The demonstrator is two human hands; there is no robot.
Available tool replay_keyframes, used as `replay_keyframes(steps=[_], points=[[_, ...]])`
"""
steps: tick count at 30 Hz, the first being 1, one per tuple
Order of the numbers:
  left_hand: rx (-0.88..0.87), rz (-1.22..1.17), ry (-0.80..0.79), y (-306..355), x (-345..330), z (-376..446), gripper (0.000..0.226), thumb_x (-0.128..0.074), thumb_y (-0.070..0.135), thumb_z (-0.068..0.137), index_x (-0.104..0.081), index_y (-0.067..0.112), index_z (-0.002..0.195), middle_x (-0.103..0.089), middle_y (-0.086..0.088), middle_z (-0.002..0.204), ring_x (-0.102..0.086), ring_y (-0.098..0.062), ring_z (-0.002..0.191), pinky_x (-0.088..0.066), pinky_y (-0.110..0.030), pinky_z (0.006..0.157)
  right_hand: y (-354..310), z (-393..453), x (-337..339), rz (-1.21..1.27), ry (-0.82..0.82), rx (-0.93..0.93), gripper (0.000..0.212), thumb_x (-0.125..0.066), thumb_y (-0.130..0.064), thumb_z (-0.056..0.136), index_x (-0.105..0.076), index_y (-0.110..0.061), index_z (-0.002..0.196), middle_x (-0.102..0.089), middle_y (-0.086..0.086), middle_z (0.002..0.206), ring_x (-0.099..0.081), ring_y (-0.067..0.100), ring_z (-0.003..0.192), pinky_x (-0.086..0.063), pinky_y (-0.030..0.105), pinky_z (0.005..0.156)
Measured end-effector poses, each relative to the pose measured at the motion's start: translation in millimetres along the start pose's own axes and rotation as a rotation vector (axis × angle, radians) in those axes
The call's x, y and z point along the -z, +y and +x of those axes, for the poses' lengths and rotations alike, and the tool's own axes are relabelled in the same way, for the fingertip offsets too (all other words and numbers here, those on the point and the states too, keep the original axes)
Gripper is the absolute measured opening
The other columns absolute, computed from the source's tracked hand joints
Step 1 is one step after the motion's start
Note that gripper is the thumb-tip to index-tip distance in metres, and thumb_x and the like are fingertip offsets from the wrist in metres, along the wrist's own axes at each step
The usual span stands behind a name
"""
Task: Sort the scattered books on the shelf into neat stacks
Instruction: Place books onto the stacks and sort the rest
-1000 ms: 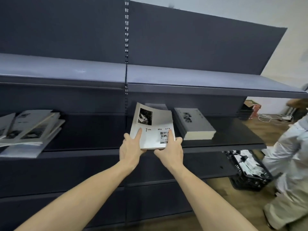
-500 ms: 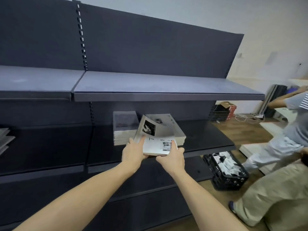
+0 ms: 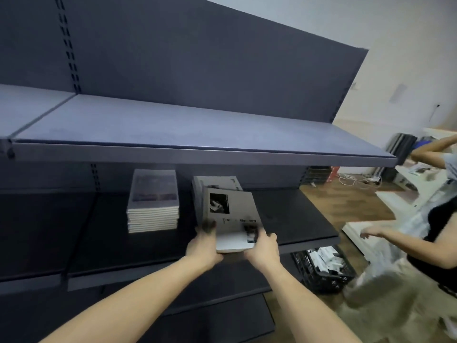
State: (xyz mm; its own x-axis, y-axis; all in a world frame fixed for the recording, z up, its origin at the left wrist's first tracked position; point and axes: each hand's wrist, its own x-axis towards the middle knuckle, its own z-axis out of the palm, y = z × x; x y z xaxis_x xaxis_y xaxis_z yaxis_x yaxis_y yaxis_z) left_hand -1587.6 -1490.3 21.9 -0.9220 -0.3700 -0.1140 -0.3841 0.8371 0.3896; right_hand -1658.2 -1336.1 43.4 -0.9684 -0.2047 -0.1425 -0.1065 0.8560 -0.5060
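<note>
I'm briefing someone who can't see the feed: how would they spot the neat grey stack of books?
Find the dark middle shelf, under the long blue-grey shelf board. The neat grey stack sits at its back, left of the white book both hands hold. Unlike that book, its top cover is dark and blurred, and nobody is touching it.

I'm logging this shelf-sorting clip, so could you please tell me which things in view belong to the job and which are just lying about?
Part of the job:
- white book, held by left hand and right hand
- stack beneath it
- neat grey stack
- middle shelf

Just lying about:
- black crate of papers on the floor
- white cables
- other people at right
</note>
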Motion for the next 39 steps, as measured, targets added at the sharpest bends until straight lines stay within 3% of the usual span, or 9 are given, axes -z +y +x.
replay_keyframes(steps=[2, 5, 9, 13, 15, 23, 29, 36, 39], points=[[-0.021, -0.009, -0.003, 0.6, 2.1, 14.1, 0.090, -0.068, 0.042, 0.083, -0.014, 0.026, 0.154, -0.037, -0.011, 0.147, -0.050, -0.027, 0.124, -0.049, -0.035, 0.096, 2.3, 21.8, 3.4, -0.012, -0.020, 0.030, 0.064, -0.066, -0.014, 0.078, -0.043, -0.021, 0.137, -0.038, 0.011, 0.131, -0.052, 0.033, 0.112, -0.053, 0.037, 0.084], [-0.045, -0.038, -0.012, -2.8, -0.2, 24.2, 0.085, -0.061, 0.049, 0.088, -0.011, 0.032, 0.154, -0.026, -0.003, 0.156, -0.037, -0.025, 0.136, -0.041, -0.037, 0.105, 6.9, 52.0, 6.0, -0.042, -0.095, 0.090, 0.067, -0.066, -0.017, 0.077, -0.044, -0.017, 0.140, -0.041, 0.013, 0.141, -0.051, 0.030, 0.118, -0.050, 0.030, 0.078], [0.023, -0.021, 0.076, -3.6, 2.8, 36.0, 0.083, -0.063, 0.045, 0.090, -0.011, 0.036, 0.154, -0.013, -0.002, 0.159, -0.021, -0.027, 0.143, -0.031, -0.039, 0.113, 9.8, 70.7, 4.5, 0.015, -0.181, 0.207, 0.073, -0.076, -0.039, 0.068, -0.050, -0.021, 0.134, -0.052, 0.005, 0.135, -0.055, 0.023, 0.114, -0.052, 0.030, 0.089], [0.083, -0.092, 0.085, -0.9, 4.4, 49.7, 0.086, -0.068, 0.037, 0.088, -0.013, 0.033, 0.154, -0.019, 0.003, 0.159, -0.028, -0.022, 0.142, -0.033, -0.035, 0.112, 11.2, 84.3, 10.0, -0.024, -0.216, 0.374, 0.094, -0.074, -0.050, 0.076, -0.025, -0.026, 0.153, -0.034, 0.002, 0.153, -0.038, 0.024, 0.137, -0.042, 0.029, 0.104], [0.116, -0.102, 0.076, 0.8, 6.8, 55.4, 0.086, -0.069, 0.034, 0.087, -0.016, 0.033, 0.154, -0.025, 0.004, 0.157, -0.035, -0.021, 0.139, -0.037, -0.033, 0.109, 12.0, 94.6, 16.9, -0.088, -0.231, 0.402, 0.090, -0.068, -0.050, 0.083, -0.019, -0.027, 0.155, -0.029, 0.004, 0.158, -0.034, 0.025, 0.141, -0.041, 0.031, 0.106], [0.209, -0.005, 0.003, 8.5, 15.6, 76.4, 0.085, -0.069, 0.030, 0.088, -0.015, 0.037, 0.153, -0.035, -0.003, 0.153, -0.044, -0.027, 0.132, -0.044, -0.037, 0.103, 5.3, 123.9, 37.3, -0.185, -0.267, 0.423, 0.072, -0.072, -0.043, 0.084, -0.037, -0.035, 0.146, -0.048, 0.000, 0.143, -0.052, 0.022, 0.125, -0.047, 0.029, 0.089], [0.227, 0.018, -0.057, 4.1, 22.0, 90.9, 0.088, -0.070, 0.020, 0.086, -0.015, 0.037, 0.153, -0.035, -0.007, 0.152, -0.046, -0.029, 0.129, -0.051, -0.037, 0.096, -4.8, 138.7, 38.5, -0.183, -0.285, 0.434, 0.063, -0.076, -0.037, 0.081, -0.048, -0.032, 0.137, -0.056, -0.004, 0.135, -0.057, 0.020, 0.119, -0.051, 0.033, 0.092], [0.211, 0.008, -0.077, -9.9, 18.6, 112.3, 0.104, -0.082, 0.011, 0.073, -0.019, 0.034, 0.153, -0.035, -0.006, 0.153, -0.041, -0.028, 0.135, -0.044, -0.040, 0.106, -2.4, 146.6, 33.2, -0.199, -0.274, 0.454, 0.064, -0.076, -0.038, 0.081, -0.046, -0.030, 0.137, -0.059, -0.003, 0.133, -0.057, 0.022, 0.120, -0.051, 0.034, 0.092], [0.242, -0.049, -0.083, -4.5, 18.1, 108.9, 0.100, -0.075, 0.000, 0.079, -0.017, 0.031, 0.154, -0.026, -0.008, 0.157, -0.036, -0.031, 0.138, -0.043, -0.034, 0.106, -1.5, 148.1, 30.8, -0.289, -0.282, 0.467, 0.067, -0.070, -0.042, 0.086, -0.038, -0.030, 0.144, -0.056, 0.001, 0.137, -0.055, 0.024, 0.124, -0.050, 0.035, 0.092]])
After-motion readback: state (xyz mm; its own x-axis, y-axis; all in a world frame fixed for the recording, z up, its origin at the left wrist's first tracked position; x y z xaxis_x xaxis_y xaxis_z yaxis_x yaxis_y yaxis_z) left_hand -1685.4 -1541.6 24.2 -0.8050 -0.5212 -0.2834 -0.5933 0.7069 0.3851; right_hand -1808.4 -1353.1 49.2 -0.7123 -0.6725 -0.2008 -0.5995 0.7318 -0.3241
